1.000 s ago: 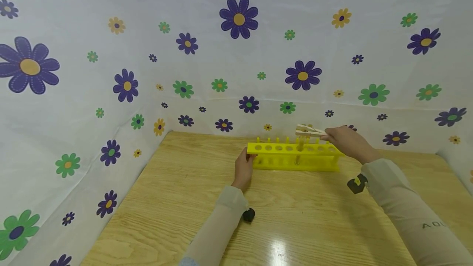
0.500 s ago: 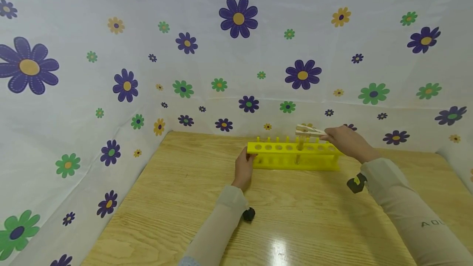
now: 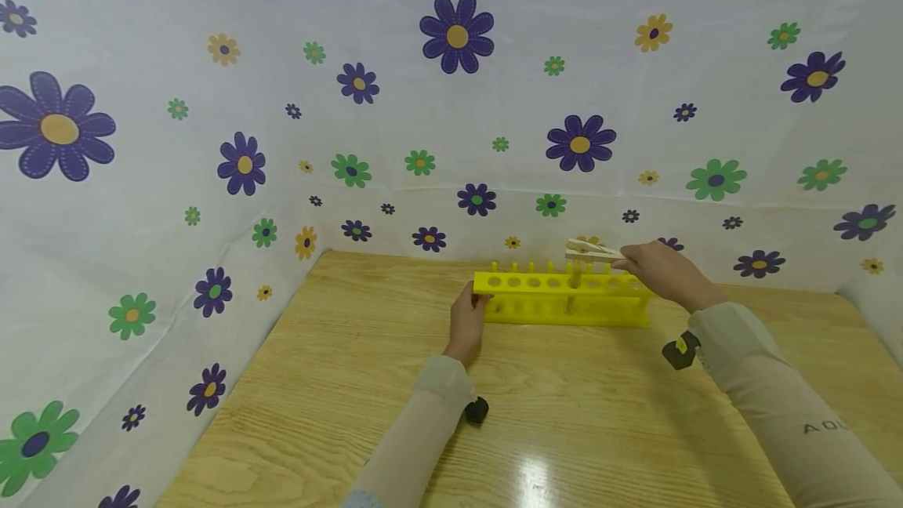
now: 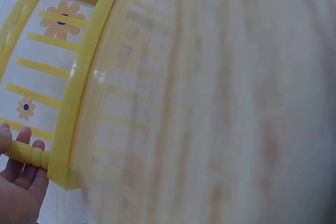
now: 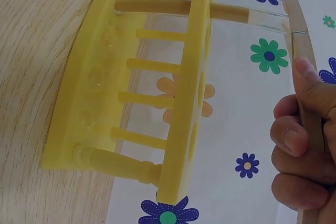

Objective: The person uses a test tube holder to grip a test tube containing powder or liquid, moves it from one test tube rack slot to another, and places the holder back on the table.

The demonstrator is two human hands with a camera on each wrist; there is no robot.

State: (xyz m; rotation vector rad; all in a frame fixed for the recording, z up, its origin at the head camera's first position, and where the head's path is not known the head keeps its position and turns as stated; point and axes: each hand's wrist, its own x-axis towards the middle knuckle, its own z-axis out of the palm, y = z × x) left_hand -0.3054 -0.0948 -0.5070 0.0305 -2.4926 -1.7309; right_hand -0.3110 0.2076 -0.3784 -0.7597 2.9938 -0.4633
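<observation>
Within right fingers (image 5: 290, 139), wooden clamp (image 5: 303, 45); beyond them, test tube (image 5: 228, 12) in rack (image 5: 185, 93).

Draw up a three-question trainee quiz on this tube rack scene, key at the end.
1. Fill in the blank: the left hand grips the yellow rack by its ____.
2. Multiple choice: the wooden clamp in the right hand meets the test tube at its
A) base
B) middle
C) upper end
3. True or false: two test tubes stand in the rack.

Key:
1. End post
2. C
3. False; only one does.
</observation>
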